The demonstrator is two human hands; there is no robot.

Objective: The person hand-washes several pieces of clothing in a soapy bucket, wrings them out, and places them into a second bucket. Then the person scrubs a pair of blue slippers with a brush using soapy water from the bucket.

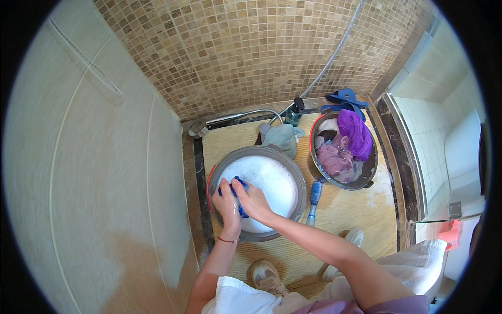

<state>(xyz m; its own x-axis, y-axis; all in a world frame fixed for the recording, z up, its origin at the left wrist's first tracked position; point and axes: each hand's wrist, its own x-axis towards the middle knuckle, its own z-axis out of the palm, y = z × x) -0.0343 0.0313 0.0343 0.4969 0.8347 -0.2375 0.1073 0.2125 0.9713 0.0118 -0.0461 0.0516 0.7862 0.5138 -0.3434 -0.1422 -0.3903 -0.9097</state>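
A grey plastic bucket (300, 184) full of white suds (266, 172) stands on the ribbed floor in front of me. Over its left part, my left hand (227, 206) and my right hand (251, 200) press together around a bunched blue cloth (240, 184). Both hands are wet, and a thin red cord circles my left wrist. To the right, a second grey bucket (366, 176) holds a purple cloth (355, 135), a mauve cloth (333, 157) and other wet fabrics. A blue scrubbing brush (315, 196) lies between the two buckets.
Behind the suds bucket lie a pale green cloth (280, 137), a pump bottle (294, 114) and a shower head (198, 129) with its hose (331, 59). Blue slippers (345, 98) rest by the tiled wall. A raised sill (404, 157) runs along the right. My shoes (268, 276) are near the bucket.
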